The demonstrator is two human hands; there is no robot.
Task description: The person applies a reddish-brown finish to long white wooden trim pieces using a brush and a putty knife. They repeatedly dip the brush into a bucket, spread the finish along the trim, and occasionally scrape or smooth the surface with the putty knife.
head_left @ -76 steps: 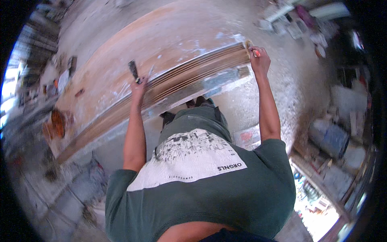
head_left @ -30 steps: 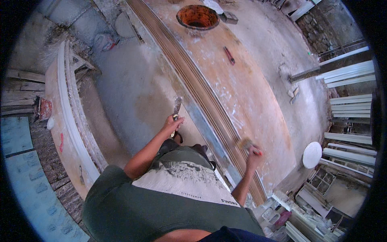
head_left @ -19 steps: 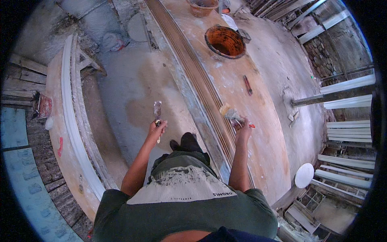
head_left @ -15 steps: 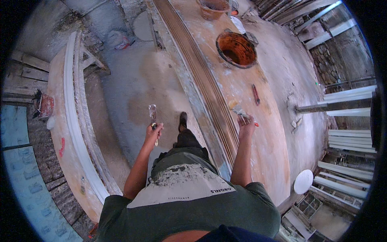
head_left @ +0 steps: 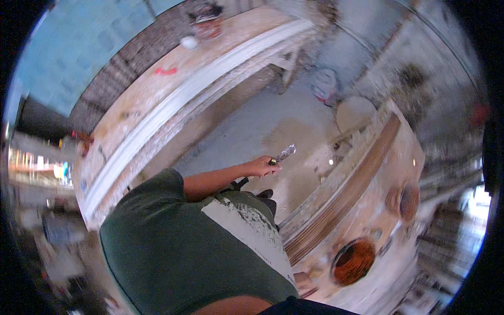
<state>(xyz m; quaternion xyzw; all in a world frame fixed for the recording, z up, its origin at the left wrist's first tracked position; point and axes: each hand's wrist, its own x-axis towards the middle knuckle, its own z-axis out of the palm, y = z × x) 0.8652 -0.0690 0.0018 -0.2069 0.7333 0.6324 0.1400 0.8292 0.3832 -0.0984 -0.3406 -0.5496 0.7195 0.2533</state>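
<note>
My left hand [head_left: 263, 166] is closed around the handle of a putty knife [head_left: 285, 153]. Its blade, smeared with white, points away from me over the floor between the two work tables. My right hand [head_left: 303, 282] shows only in part past my shirt, low in the picture by the right table's near edge. Blur and the shirt hide its fingers and anything in them. Close to it stands an orange bucket [head_left: 362, 258] with a dark rim. A long brown ribbed moulding [head_left: 344, 197] lies along the right table.
On the left table a long white moulding [head_left: 173, 121] runs lengthwise, with a red piece [head_left: 166, 71], a white round object [head_left: 189, 42] and a reddish bucket [head_left: 208, 27] behind it. Another bucket [head_left: 408, 202] stands farther along the right table. A pale bag [head_left: 324, 84] lies on the floor.
My view has swung left, so the left table now fills the upper part. The putty knife stays in my left hand. My right hand has gone to the lower edge, mostly hidden.
</note>
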